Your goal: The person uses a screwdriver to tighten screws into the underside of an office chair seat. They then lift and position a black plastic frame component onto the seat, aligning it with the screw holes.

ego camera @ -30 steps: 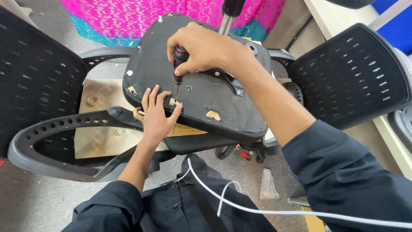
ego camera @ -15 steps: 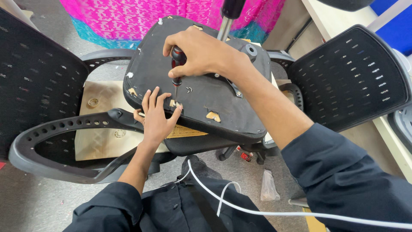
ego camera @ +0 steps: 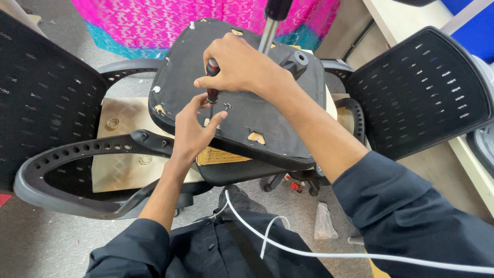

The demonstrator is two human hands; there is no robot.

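Note:
An upturned black office chair seat (ego camera: 267, 110) lies in front of me, its underside facing up. My right hand (ego camera: 239, 69) grips a screwdriver (ego camera: 212, 85) with a red and black handle, held upright with its tip down on the seat's underside. My left hand (ego camera: 193, 131) rests on the near edge of the seat, fingers spread beside the screwdriver's tip. A small metal bracket (ego camera: 227, 106) sits on the underside just right of the tip. A metal gas-lift column (ego camera: 270, 31) rises from the seat behind my right hand.
A black curved armrest (ego camera: 77, 164) lies at lower left over a beige board (ego camera: 123, 149). Black mesh chair backs stand at left (ego camera: 41, 98) and right (ego camera: 417, 87). Pink and teal cloth (ego camera: 170, 20) hangs behind. A white cable (ego camera: 309, 249) crosses my lap.
My right hand has turned around the screwdriver handle, more of which now shows. My left hand's fingers have closed in nearer the tip.

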